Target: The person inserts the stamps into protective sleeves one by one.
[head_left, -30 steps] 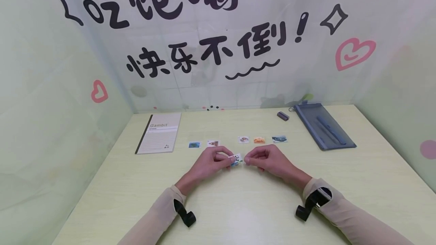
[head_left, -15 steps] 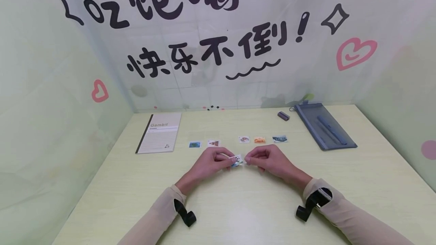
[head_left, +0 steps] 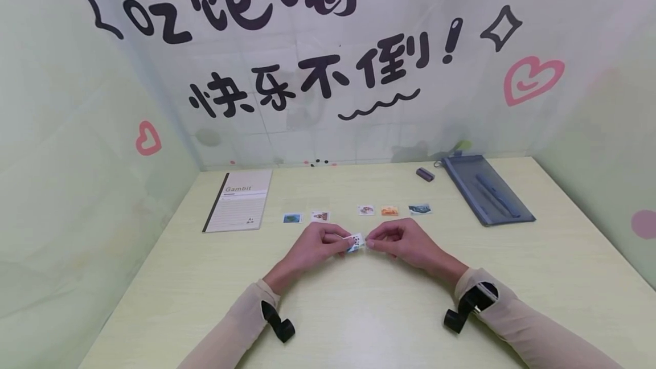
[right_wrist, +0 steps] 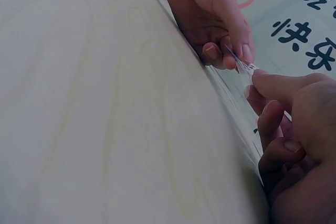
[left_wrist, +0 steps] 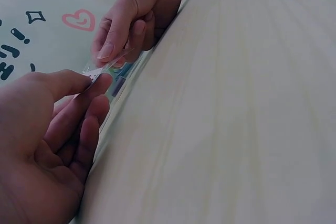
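cards on table between notebook left, pouch right

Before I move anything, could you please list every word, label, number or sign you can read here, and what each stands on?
"吃饱喝饱," : back wall, upper line, its top partly cut off by the frame.
"快乐不倒!" : same wall, lower line.
"Gambit" : cover of the notebook.
Too small or blurred to read: the notebook's other print, and any on the held card or the five picture cards.

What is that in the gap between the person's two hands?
In the head view, a small printed card, pinched by the left hand. In the left wrist view, clear film also spans from there to the right hand.
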### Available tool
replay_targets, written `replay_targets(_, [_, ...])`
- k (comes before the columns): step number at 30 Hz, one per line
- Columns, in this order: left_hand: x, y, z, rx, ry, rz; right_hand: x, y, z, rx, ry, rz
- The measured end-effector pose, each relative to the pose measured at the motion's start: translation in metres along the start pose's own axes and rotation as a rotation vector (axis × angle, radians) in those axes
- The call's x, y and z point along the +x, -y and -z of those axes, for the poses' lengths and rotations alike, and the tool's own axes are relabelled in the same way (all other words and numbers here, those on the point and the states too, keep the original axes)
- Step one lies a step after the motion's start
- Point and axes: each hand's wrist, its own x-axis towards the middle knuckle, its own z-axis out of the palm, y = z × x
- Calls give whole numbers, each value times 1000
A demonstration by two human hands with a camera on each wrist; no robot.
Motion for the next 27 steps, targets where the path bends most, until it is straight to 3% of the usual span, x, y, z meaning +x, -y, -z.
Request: replay_targets(27, [0, 1, 2, 6, 44, -42, 3, -3, 0, 8, -4, -19])
